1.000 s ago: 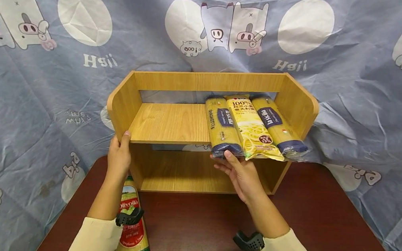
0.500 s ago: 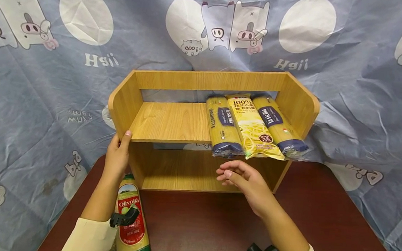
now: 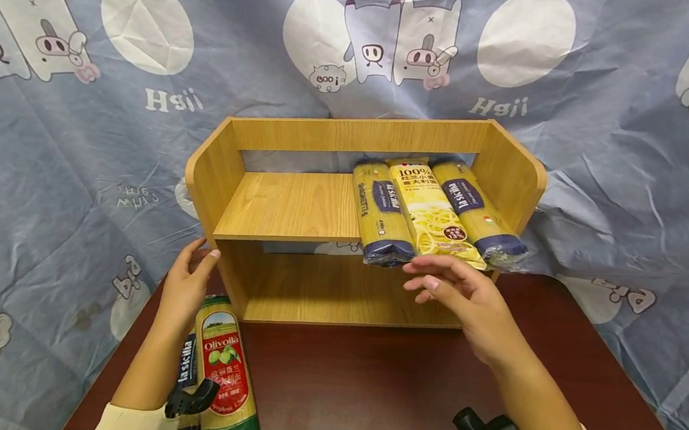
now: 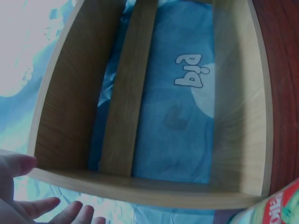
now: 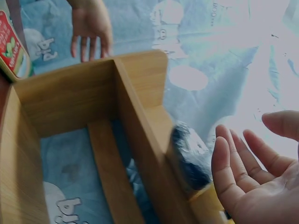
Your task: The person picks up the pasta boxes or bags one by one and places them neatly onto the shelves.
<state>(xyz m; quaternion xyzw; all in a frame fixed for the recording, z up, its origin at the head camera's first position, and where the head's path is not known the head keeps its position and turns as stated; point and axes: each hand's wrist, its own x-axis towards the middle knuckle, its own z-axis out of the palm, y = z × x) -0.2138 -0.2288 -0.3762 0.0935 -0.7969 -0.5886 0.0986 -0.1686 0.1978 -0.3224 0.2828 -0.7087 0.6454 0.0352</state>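
Observation:
A wooden two-tier shelf (image 3: 287, 203) holds three packs of pasta on the right part of its upper board. From the left they are a blue-ended spaghetti pack (image 3: 384, 215), a yellow noodle-printed pack (image 3: 434, 209) and another blue-ended pack (image 3: 474, 206). My right hand (image 3: 472, 298) hovers before their near ends, fingers loosely bent, holding nothing; the right wrist view shows its palm (image 5: 257, 186) bare. At the shelf's left side panel is my left hand (image 3: 187, 290), fingers spread and empty. In the left wrist view its thumb (image 4: 21, 164) lies close to the panel edge; contact is unclear.
On the dark red table (image 3: 341, 392) at left lie an Olivoilà spaghetti pack (image 3: 223, 361) and, partly behind my left forearm, a la sicilia pack (image 3: 189, 362). A blue printed cloth (image 3: 243, 42) hangs behind the shelf.
My right hand has come away from the left blue-ended pack and moved to the right. My left hand has let go of the shelf's edge and dropped slightly. The packs stay in place.

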